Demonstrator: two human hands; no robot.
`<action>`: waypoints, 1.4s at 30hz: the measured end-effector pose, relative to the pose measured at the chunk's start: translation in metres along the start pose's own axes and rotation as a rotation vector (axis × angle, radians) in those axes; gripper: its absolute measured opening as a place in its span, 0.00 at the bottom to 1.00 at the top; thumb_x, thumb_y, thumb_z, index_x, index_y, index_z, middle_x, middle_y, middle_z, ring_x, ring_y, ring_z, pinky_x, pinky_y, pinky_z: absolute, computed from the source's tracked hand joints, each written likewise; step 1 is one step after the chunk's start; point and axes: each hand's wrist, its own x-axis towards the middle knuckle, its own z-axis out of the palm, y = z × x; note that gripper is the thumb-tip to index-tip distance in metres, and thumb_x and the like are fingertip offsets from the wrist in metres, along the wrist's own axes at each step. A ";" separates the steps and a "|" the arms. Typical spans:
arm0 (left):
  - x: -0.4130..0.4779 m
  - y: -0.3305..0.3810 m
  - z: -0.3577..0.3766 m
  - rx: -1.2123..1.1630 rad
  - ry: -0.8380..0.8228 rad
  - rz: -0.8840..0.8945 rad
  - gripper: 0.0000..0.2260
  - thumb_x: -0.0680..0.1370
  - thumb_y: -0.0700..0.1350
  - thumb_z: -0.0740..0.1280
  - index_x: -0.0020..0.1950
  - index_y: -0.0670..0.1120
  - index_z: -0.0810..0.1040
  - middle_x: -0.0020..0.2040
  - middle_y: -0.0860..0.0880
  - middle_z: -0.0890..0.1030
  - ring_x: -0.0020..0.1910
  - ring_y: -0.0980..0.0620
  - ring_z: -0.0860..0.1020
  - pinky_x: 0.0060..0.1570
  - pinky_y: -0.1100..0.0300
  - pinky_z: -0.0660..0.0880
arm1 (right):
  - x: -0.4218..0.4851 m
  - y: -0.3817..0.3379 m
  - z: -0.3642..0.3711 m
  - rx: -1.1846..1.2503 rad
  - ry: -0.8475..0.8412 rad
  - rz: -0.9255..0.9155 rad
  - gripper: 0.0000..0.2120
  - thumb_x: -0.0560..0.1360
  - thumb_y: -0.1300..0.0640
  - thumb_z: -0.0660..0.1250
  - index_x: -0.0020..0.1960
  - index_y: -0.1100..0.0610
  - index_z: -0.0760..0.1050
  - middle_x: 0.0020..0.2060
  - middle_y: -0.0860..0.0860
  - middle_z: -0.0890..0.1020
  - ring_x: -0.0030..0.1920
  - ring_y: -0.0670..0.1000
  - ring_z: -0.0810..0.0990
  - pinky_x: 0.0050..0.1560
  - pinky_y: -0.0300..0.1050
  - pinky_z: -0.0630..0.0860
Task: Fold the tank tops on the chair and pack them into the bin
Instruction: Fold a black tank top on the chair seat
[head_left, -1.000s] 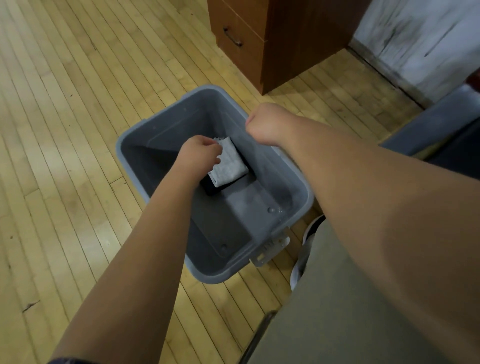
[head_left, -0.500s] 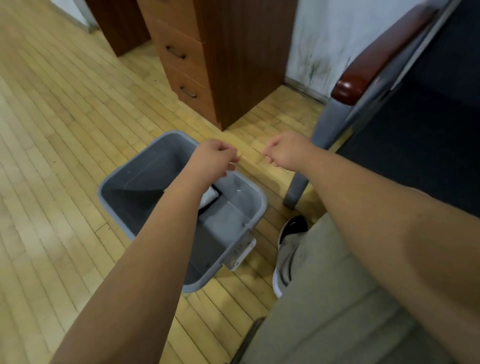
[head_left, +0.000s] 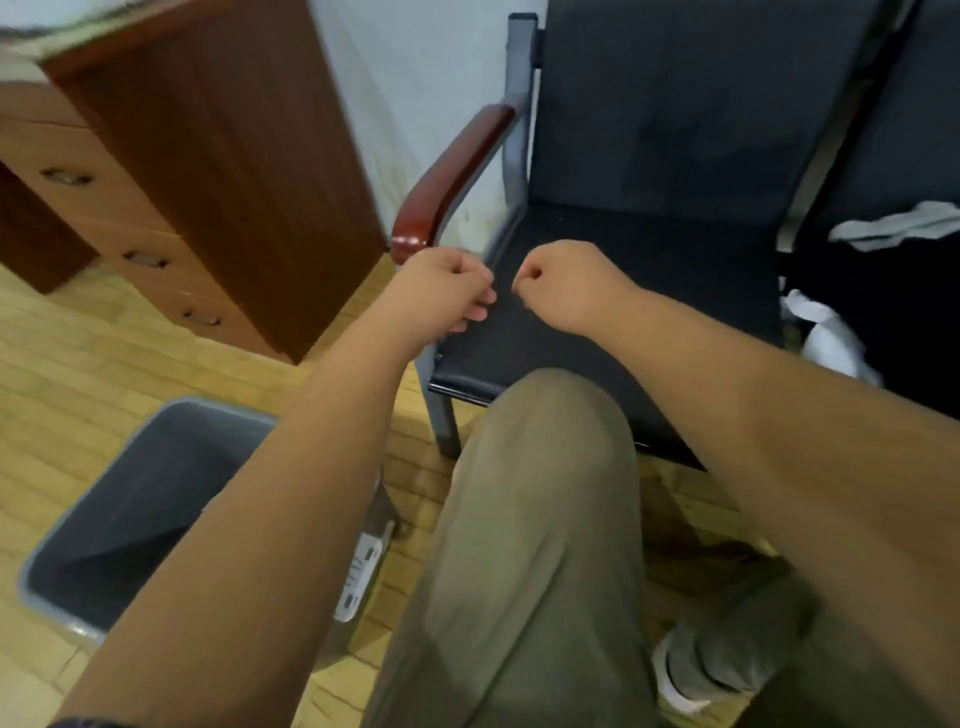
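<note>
Grey bin on the floor left of my knee, mouth up, latch end toward it. My left hand and right hand, empty fists side by side, have moved from bin to the chair seat's front-left corner. Crumpled tank tops far right.

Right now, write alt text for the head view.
The left hand and right hand, both curled and empty, hover over a dark chair seat. A grey bin stands lower left; light garments lie at far right.
</note>
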 end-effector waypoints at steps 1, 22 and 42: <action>0.003 0.015 0.015 0.034 -0.037 0.028 0.06 0.84 0.45 0.66 0.57 0.46 0.82 0.50 0.50 0.88 0.45 0.53 0.86 0.51 0.54 0.83 | -0.008 0.017 -0.013 0.025 0.007 0.048 0.14 0.81 0.55 0.61 0.52 0.54 0.85 0.51 0.51 0.86 0.55 0.55 0.82 0.59 0.52 0.80; 0.026 0.099 0.289 0.227 -0.462 0.352 0.05 0.82 0.46 0.68 0.53 0.55 0.82 0.46 0.54 0.87 0.44 0.59 0.86 0.45 0.56 0.82 | -0.112 0.272 -0.089 0.770 0.336 0.775 0.07 0.82 0.59 0.67 0.55 0.59 0.84 0.45 0.54 0.85 0.43 0.53 0.82 0.44 0.47 0.78; 0.055 0.107 0.370 0.131 -0.611 0.221 0.06 0.82 0.44 0.68 0.53 0.50 0.84 0.45 0.54 0.88 0.45 0.53 0.87 0.48 0.56 0.84 | -0.139 0.429 -0.099 0.385 0.393 1.282 0.36 0.66 0.51 0.72 0.70 0.64 0.72 0.56 0.62 0.82 0.53 0.64 0.84 0.56 0.61 0.84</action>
